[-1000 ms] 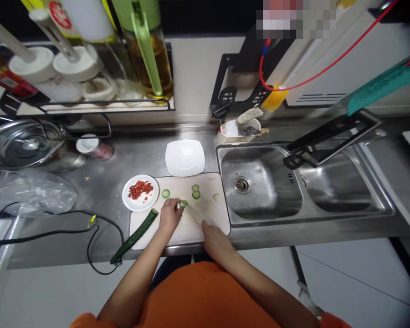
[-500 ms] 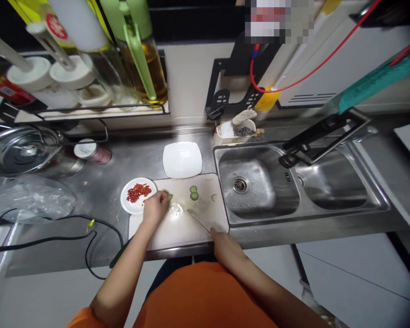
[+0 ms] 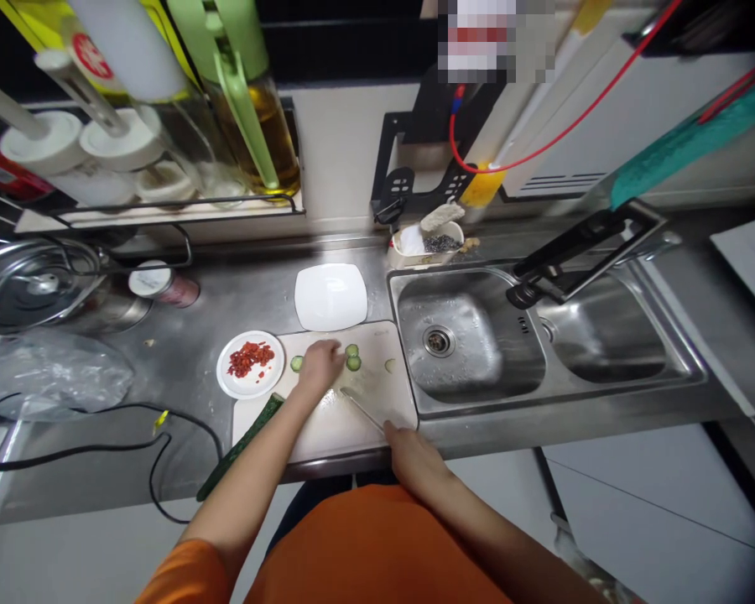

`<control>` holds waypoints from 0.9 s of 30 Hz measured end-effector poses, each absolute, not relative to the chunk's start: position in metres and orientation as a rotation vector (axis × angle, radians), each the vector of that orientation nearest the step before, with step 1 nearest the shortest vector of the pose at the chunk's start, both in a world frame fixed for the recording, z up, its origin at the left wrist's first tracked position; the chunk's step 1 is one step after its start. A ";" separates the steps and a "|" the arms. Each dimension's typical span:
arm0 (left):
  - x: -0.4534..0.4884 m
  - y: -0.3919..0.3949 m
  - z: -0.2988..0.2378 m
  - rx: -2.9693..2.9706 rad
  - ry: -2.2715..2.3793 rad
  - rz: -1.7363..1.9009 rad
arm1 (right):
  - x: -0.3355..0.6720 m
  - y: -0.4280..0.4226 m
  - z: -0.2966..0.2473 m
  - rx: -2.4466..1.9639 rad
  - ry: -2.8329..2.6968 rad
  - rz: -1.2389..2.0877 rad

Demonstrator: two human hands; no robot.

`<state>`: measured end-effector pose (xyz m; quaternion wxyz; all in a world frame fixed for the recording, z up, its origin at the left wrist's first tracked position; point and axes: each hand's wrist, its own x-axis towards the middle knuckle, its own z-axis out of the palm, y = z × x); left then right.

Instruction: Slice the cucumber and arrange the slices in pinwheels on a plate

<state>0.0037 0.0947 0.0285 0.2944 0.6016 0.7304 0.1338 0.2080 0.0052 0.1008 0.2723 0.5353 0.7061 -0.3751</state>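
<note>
On the white cutting board (image 3: 390,407), my right hand (image 3: 413,453) is closed round the handle end of a knife (image 3: 363,411), whose blade points away to the left, low over the board. My left hand (image 3: 320,367) reaches across the board with fingers stretched toward two overlapping cucumber slices (image 3: 353,362), seemingly open; its fingertips are slightly blurred. Left of that hand lies another cucumber slice (image 3: 296,363), and a thin cucumber piece (image 3: 390,366) is near the right edge. The long cut cucumber (image 3: 245,445) leans over the board's left edge, partly behind my left forearm.
A white plate with chopped red pieces (image 3: 250,361) stands at the board's left corner, and a white square dish (image 3: 330,296) behind it. To the right is a double steel sink (image 3: 471,335). A plastic bag (image 3: 50,369) and black cable (image 3: 106,443) lie left.
My left hand has let go of a cucumber slice, which lies at the board's left, and has moved right toward the two slices. The knife hand has barely moved.
</note>
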 end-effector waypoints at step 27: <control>-0.019 0.049 0.019 1.629 1.888 0.455 | 0.203 0.007 0.098 1.453 1.935 -0.973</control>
